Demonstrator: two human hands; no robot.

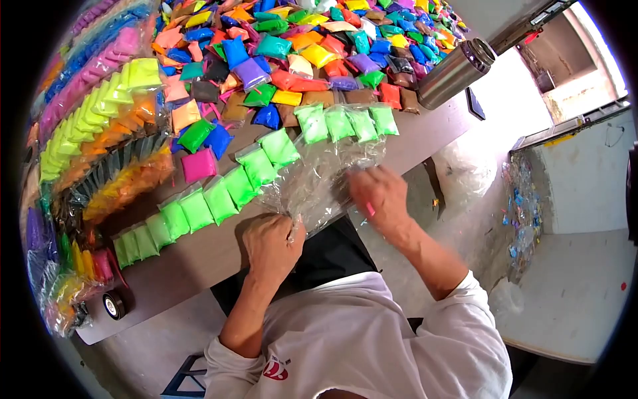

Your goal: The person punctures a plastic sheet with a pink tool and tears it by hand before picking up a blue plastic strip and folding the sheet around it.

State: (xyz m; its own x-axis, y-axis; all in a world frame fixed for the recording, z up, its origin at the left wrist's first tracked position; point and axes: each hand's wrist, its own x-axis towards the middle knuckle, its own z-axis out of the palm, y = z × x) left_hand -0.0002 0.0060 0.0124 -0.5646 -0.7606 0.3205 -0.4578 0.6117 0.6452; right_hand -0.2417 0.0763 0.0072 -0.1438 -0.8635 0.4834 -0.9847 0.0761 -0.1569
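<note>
My left hand [272,241] is closed on the near edge of a crumpled clear plastic bag [312,183] at the table's front edge. Against the bag's right side, my right hand [384,196] has its fingers curled in; they are blurred and partly hidden, but seem to pinch the plastic. A small pink piece shows by that hand. Beyond and left of the bag runs a row of bright green packets [216,201] in clear wrapping, lying edge to edge. More green packets [342,123] lie just past the bag's far side.
A heap of small coloured packets [286,46] covers the table's far part. Stacked strips of packets [106,100] line the left side. A metal flask [455,74] and a phone [475,104] lie at the right; a tape roll [113,304] sits at the near left corner.
</note>
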